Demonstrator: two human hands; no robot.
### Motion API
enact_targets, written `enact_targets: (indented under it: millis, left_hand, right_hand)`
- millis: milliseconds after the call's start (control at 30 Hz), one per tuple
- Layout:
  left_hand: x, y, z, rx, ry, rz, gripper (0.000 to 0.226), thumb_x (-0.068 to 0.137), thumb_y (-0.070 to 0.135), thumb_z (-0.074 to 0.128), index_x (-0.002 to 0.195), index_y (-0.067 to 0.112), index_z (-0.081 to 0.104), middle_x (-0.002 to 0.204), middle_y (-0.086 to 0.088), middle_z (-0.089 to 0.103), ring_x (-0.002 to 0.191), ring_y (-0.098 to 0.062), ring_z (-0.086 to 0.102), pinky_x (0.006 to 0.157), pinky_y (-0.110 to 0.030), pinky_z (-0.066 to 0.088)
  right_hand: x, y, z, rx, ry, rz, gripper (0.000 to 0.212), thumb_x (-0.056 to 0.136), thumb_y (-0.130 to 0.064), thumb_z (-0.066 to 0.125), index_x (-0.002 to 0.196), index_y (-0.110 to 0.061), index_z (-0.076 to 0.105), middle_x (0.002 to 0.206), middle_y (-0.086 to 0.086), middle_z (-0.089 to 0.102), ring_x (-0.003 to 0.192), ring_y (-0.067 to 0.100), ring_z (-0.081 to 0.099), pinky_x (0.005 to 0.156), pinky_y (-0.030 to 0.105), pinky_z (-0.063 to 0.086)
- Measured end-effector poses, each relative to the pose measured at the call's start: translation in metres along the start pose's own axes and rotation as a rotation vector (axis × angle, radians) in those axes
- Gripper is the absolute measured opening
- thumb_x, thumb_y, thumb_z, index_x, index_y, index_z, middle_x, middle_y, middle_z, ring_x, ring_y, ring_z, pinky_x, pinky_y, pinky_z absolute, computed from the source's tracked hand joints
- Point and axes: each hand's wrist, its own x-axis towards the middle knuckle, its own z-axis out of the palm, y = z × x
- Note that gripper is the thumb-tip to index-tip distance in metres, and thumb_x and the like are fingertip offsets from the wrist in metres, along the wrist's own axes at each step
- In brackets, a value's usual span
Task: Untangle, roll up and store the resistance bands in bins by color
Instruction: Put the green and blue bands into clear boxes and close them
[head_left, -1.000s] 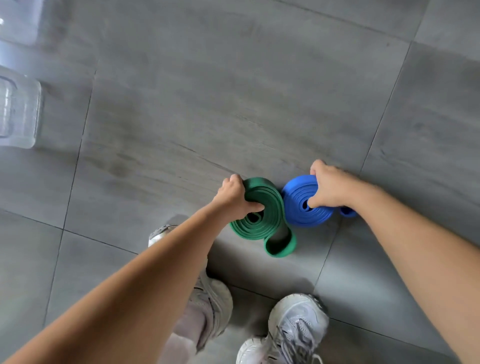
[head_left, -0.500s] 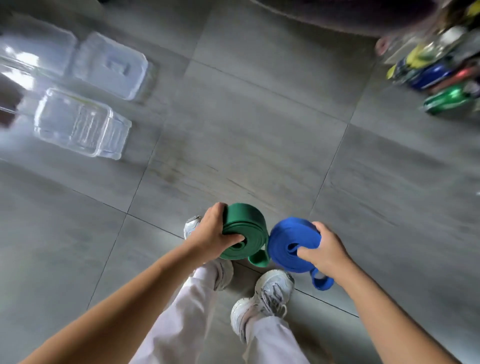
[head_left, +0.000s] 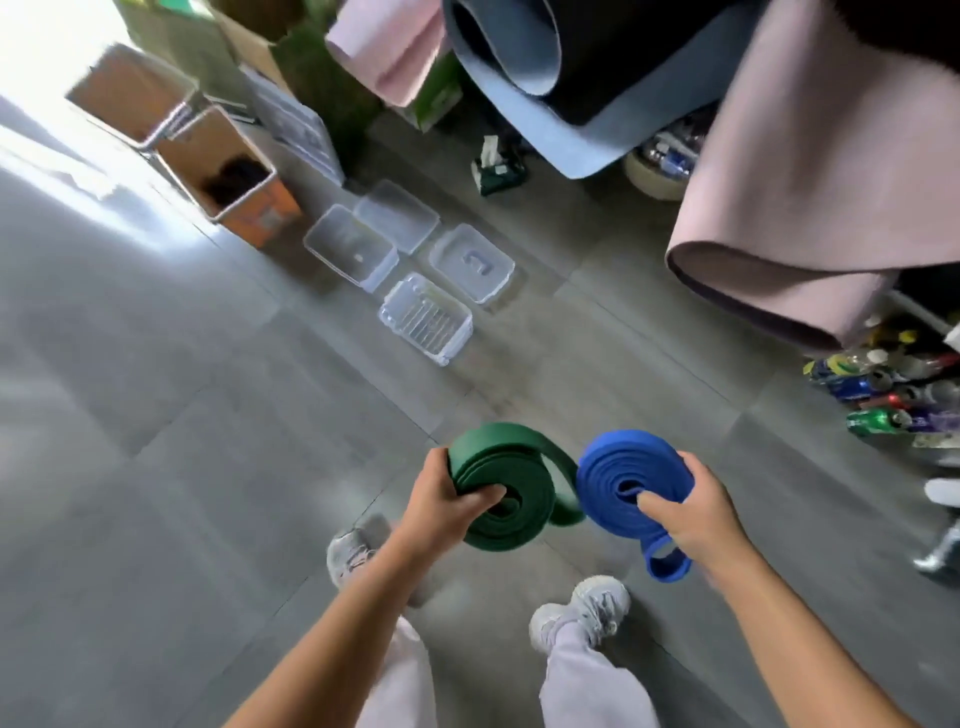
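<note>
Aloft, the left hand (head_left: 441, 506) grips a coiled dark-green rubber resistance band (head_left: 519, 488) touching the coiled blue rubber band (head_left: 623, 483) gripped by the right hand (head_left: 691, 512), with two uncovered clear plastic bins (head_left: 460, 340) well beyond both.

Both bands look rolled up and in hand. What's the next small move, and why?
Probably step toward the clear bins ahead on the floor: the left hand grips the coiled green band, the right hand the blue band, and both open bins look empty.
</note>
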Motion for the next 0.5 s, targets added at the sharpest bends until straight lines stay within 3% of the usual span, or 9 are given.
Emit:
enact_targets:
  millis: [133, 233, 300, 433, 500]
  left_hand:
    - [-0.006, -0.031, -0.116, -0.014, 0.091, 0.014, 0.060, 0.054, 0.039, 0.077, 0.100, 0.016, 0.046, 0.099, -0.008, 0.061, 0.089, -0.021, 0.062, 0.075, -0.037, 0.055]
    - [0.002, -0.053, -0.203, 0.062, 0.109, 0.055, 0.045, 0.071, 0.014, 0.078, 0.100, 0.013, 0.044, 0.096, -0.004, 0.057, 0.085, -0.013, 0.057, 0.067, -0.016, 0.047]
    - [0.012, -0.062, -0.255, 0.106, 0.125, 0.092, 0.043, 0.073, 0.008, 0.075, 0.101, 0.012, 0.043, 0.099, -0.005, 0.056, 0.090, -0.016, 0.056, 0.068, -0.017, 0.046]
    - [0.033, -0.061, -0.336, 0.150, 0.099, 0.098, 0.041, 0.076, 0.007, 0.073, 0.101, 0.013, 0.040, 0.096, -0.002, 0.053, 0.082, -0.010, 0.052, 0.057, -0.008, 0.043]
    - [0.055, -0.054, -0.366, 0.190, 0.071, 0.100, 0.042, 0.076, 0.009, 0.073, 0.100, 0.013, 0.040, 0.099, -0.004, 0.054, 0.085, -0.013, 0.055, 0.058, -0.011, 0.045]
  right_hand:
    - [-0.020, -0.053, 0.098, 0.050, -0.005, -0.010, 0.036, 0.076, 0.004, 0.066, 0.106, -0.013, 0.057, 0.097, 0.007, 0.066, 0.087, 0.025, 0.064, 0.070, 0.033, 0.049]
    - [-0.033, -0.087, 0.179, 0.079, -0.016, -0.006, 0.039, 0.068, -0.004, 0.072, 0.104, -0.011, 0.058, 0.096, 0.010, 0.066, 0.084, 0.025, 0.063, 0.069, 0.033, 0.049]
    - [-0.040, -0.110, 0.230, 0.123, -0.028, -0.003, 0.044, 0.058, -0.013, 0.068, 0.101, -0.012, 0.058, 0.094, 0.010, 0.066, 0.081, 0.025, 0.062, 0.067, 0.032, 0.047]
    - [-0.049, -0.140, 0.307, 0.131, -0.060, 0.007, 0.036, 0.074, 0.007, 0.068, 0.104, -0.010, 0.057, 0.096, 0.012, 0.065, 0.084, 0.026, 0.061, 0.068, 0.034, 0.048]
    - [-0.046, -0.153, 0.332, 0.124, -0.045, 0.011, 0.035, 0.076, 0.010, 0.064, 0.103, -0.010, 0.057, 0.095, 0.011, 0.065, 0.085, 0.026, 0.062, 0.067, 0.033, 0.048]
